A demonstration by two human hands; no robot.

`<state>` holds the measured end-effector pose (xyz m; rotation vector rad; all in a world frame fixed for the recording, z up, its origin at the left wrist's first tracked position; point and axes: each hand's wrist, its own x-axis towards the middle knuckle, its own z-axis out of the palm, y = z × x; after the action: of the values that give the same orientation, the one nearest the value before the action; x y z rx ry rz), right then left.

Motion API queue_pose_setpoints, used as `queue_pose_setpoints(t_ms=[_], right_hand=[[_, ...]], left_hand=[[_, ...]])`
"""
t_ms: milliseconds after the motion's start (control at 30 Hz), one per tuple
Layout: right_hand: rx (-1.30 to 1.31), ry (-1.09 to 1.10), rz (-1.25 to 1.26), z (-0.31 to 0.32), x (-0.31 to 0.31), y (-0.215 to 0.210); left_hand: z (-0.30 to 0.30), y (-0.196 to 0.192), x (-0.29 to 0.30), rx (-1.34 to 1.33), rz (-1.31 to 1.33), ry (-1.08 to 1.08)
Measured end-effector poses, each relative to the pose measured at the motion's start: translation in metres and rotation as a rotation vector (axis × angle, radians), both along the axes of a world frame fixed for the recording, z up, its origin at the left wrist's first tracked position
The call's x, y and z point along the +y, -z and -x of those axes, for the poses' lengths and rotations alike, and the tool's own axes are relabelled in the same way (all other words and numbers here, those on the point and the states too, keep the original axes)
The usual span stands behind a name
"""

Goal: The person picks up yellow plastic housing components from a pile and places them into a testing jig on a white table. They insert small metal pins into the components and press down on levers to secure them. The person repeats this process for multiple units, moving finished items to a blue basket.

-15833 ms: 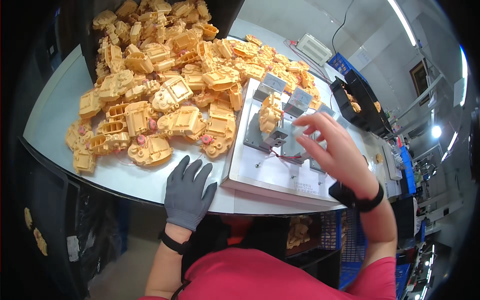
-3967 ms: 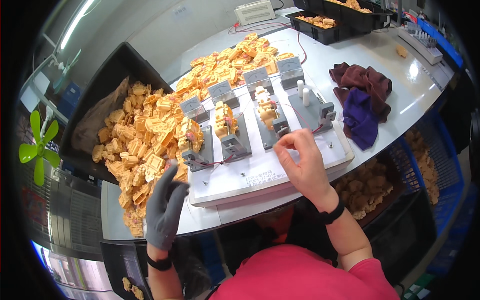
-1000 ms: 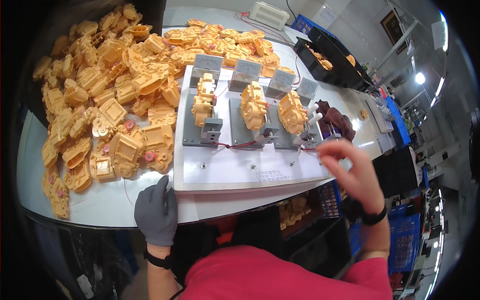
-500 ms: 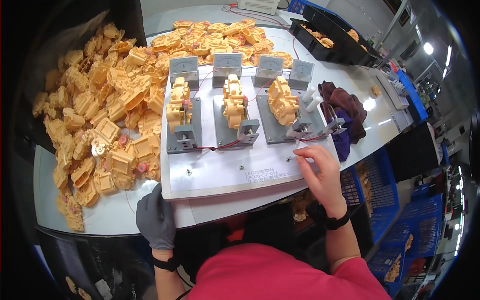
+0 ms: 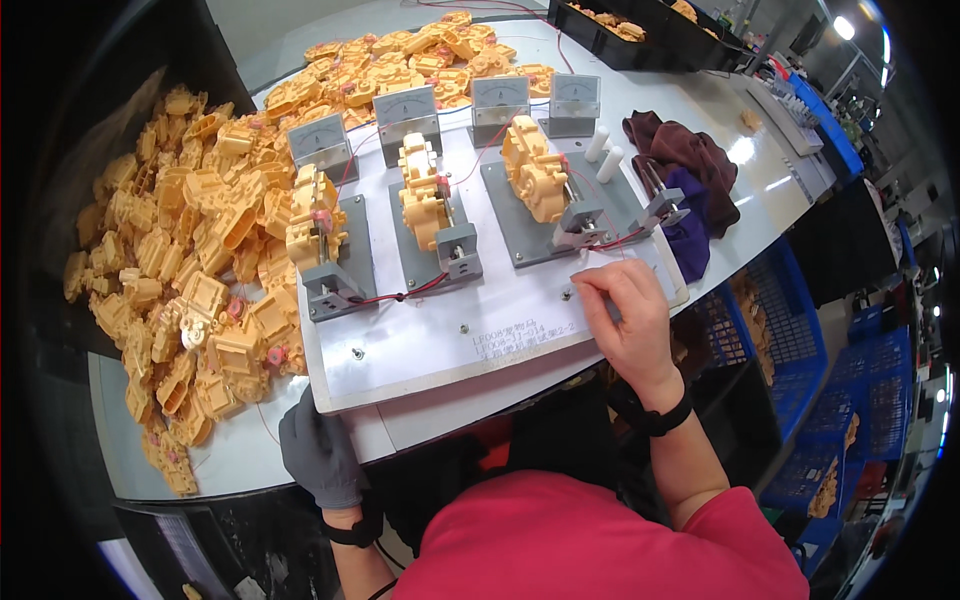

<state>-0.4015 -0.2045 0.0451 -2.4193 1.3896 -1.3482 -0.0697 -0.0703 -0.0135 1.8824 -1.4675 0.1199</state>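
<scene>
My right hand [image 5: 630,320] is bare and hovers over the front right of a white test board [image 5: 410,370]. Its thumb and forefinger are pinched close beside a small toggle switch [image 5: 566,295]; anything between the tips is too small to make out. My left hand [image 5: 320,450], in a grey glove, rests by the board's front left corner, its fingers curled and partly hidden. On the board, a left yellow gearbox [image 5: 312,225], a middle yellow gearbox [image 5: 422,190] and a right yellow gearbox [image 5: 533,170] sit upright in grey fixtures, with red wires running between them.
Several panel meters [image 5: 406,108] stand along the board's back. A large heap of yellow gearboxes [image 5: 190,270] covers the table's left and far side. White posts [image 5: 609,163] and dark cloths [image 5: 690,190] lie right. Black trays [image 5: 650,45] stand behind; blue crates [image 5: 790,340] are at lower right.
My view has shifted, so the board sits further left and looks more tilted. The thumb and forefinger of my right hand have drawn closer together. My left hand stays at the board's corner.
</scene>
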Motion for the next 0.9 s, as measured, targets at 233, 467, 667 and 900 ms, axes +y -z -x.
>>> queue_pose_setpoints(t_ms=[233,467,667,900], right_hand=[[-0.002,0.016,0.034,-0.0021,-0.0001,0.0019],[0.023,0.029,0.069,-0.0012,-0.0008,0.0028],[0.013,0.016,0.05,-0.0017,-0.0012,0.0028],[0.012,0.006,0.038,-0.003,-0.0004,0.003]], left_hand=[[0.0009,-0.001,0.0025,0.015,-0.043,-0.009],[-0.0001,-0.0001,0.0027,0.051,-0.056,-0.003],[-0.002,0.0017,0.0027,0.036,-0.047,0.0],[-0.0029,0.0025,0.0031,0.032,-0.047,-0.006]])
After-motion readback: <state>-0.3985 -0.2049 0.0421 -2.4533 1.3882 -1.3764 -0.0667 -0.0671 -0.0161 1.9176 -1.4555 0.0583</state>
